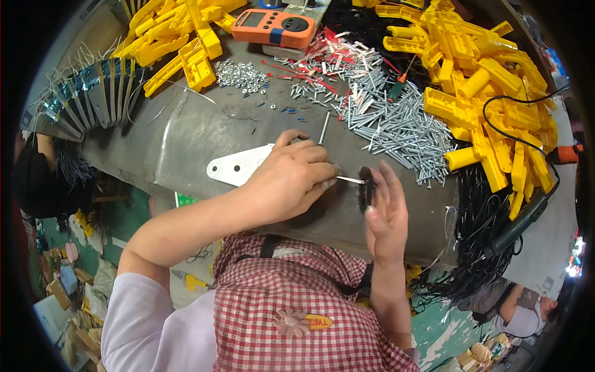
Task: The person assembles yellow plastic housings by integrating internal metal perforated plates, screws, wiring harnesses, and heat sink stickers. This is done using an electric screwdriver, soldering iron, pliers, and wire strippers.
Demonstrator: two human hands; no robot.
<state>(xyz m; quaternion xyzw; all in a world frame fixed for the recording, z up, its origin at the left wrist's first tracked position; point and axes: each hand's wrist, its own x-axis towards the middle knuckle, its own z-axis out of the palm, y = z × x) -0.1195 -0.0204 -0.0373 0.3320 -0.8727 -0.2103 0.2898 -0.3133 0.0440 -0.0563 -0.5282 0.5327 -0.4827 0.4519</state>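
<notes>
My left hand (294,177) is closed, its fingers curled over one end of a white tapered plate with holes (238,166), which they partly hide. From its fingertips a thin silvery rod (350,179) reaches right to a dark, roundish piece (364,190), too blurred to name. Beside that piece, my right hand (389,214) has its fingers stretched up and its thumb apart, slightly smeared by motion. Whether it touches the dark piece is hard to make out. A long screw (324,128) shows just beyond my left hand.
Past my hands lie piles of long screws (396,121) and small nuts (242,77) on the grey worktable (186,136). Yellow plastic housings (489,93) heap at the far left and right. An orange meter (273,28) stands at the back; black cables (474,229) hang at the right edge.
</notes>
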